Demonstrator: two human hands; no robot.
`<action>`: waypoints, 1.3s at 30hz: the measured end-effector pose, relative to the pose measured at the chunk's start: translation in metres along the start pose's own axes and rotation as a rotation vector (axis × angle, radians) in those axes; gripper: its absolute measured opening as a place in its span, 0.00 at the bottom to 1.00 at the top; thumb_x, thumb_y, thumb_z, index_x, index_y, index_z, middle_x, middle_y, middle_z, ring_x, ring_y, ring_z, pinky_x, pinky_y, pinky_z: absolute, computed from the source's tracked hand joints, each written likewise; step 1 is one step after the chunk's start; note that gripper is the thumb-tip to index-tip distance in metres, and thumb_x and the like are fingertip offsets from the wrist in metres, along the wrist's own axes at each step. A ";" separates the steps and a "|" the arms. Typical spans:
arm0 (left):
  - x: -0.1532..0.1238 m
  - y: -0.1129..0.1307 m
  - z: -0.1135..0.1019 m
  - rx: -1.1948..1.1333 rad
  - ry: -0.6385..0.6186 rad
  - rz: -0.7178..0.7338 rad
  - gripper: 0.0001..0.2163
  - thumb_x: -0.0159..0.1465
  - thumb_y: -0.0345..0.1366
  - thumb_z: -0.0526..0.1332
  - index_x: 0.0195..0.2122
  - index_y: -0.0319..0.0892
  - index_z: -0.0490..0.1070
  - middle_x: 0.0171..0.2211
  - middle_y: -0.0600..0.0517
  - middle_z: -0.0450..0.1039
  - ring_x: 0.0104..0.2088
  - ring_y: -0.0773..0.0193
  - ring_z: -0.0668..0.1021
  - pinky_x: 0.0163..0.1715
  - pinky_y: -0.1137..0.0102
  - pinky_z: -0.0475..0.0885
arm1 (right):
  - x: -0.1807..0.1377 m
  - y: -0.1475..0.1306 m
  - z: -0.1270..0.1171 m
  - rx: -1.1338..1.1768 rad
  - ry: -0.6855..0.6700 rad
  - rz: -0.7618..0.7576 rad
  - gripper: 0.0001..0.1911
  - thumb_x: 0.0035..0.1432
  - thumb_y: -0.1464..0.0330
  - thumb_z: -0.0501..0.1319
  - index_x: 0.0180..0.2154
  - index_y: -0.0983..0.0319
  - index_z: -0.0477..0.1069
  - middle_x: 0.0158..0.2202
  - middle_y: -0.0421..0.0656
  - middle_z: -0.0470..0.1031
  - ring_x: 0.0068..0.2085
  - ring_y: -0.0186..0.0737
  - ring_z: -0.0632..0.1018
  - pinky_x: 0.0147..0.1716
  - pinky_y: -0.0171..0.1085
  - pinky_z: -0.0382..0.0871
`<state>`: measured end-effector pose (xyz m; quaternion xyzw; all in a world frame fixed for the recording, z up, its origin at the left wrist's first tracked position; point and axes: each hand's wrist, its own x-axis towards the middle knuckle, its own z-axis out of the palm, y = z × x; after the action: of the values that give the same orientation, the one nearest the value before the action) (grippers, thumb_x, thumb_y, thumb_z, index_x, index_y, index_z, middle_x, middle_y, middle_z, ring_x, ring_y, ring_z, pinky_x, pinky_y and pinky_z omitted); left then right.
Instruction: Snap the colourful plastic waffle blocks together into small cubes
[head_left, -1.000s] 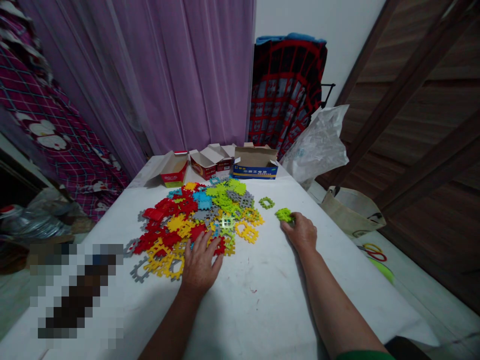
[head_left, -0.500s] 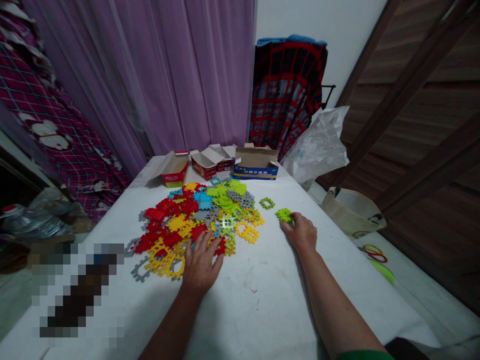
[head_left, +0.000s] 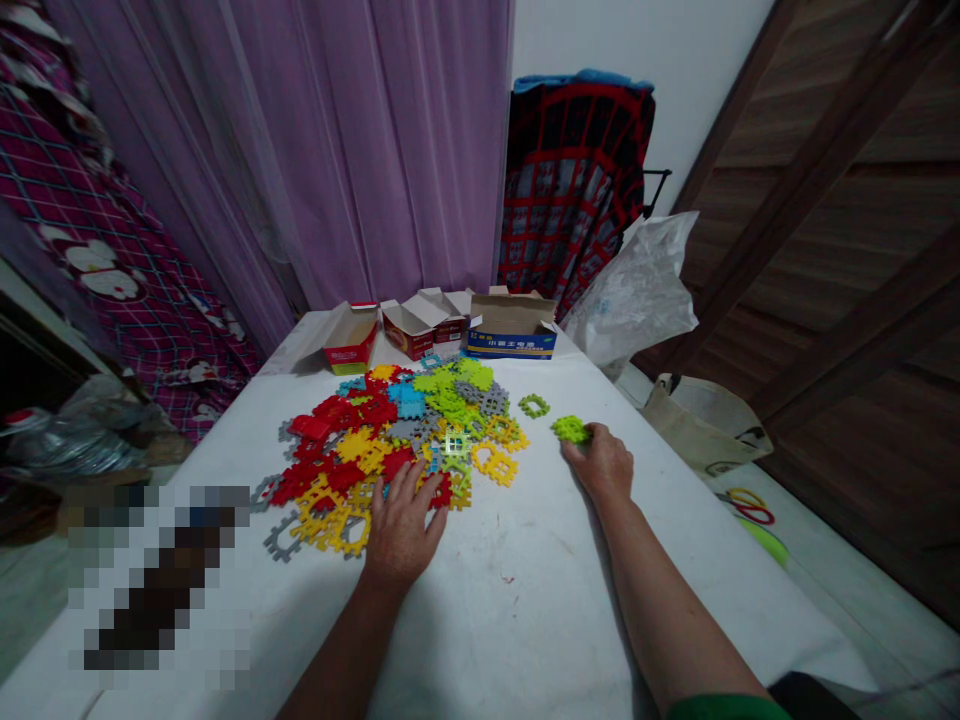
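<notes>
A heap of flat interlocking plastic tiles (head_left: 390,440) in red, yellow, green, blue and grey lies on the white table (head_left: 525,600). My left hand (head_left: 401,525) rests flat on the near edge of the heap, fingers spread over red and yellow tiles. My right hand (head_left: 604,462) sits to the right of the heap, fingers curled against a small stack of lime-green tiles (head_left: 570,430). A single green tile (head_left: 533,405) lies apart, just behind that stack.
Several open cardboard boxes (head_left: 510,325) stand at the table's far edge before a purple curtain. A clear plastic bag (head_left: 637,290) hangs at the far right corner. A tote bag (head_left: 705,420) and scissors (head_left: 750,505) lie on the floor to the right.
</notes>
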<state>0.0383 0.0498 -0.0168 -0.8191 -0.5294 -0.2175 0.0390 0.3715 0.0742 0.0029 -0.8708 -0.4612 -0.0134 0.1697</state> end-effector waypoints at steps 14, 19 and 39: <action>0.000 0.001 0.001 0.003 0.036 -0.014 0.18 0.66 0.39 0.56 0.57 0.51 0.71 0.64 0.47 0.67 0.64 0.49 0.68 0.66 0.44 0.52 | 0.009 -0.019 0.001 0.119 0.102 0.035 0.37 0.55 0.52 0.61 0.60 0.66 0.62 0.56 0.57 0.72 0.56 0.57 0.72 0.53 0.50 0.62; -0.001 -0.001 0.003 0.005 0.051 0.022 0.18 0.67 0.40 0.56 0.57 0.51 0.71 0.63 0.47 0.68 0.63 0.50 0.68 0.66 0.46 0.52 | 0.014 -0.027 0.002 0.113 0.081 0.072 0.37 0.55 0.52 0.61 0.60 0.66 0.62 0.54 0.58 0.73 0.56 0.58 0.72 0.54 0.52 0.61; -0.001 -0.001 0.003 0.010 0.048 0.014 0.18 0.67 0.40 0.55 0.58 0.51 0.71 0.64 0.47 0.67 0.64 0.50 0.68 0.66 0.46 0.52 | 0.016 -0.026 0.002 0.020 0.010 0.053 0.32 0.58 0.56 0.58 0.60 0.64 0.63 0.51 0.56 0.75 0.54 0.54 0.73 0.51 0.48 0.62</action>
<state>0.0378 0.0501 -0.0206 -0.8172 -0.5235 -0.2342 0.0575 0.3588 0.1010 0.0112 -0.8810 -0.4371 -0.0087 0.1810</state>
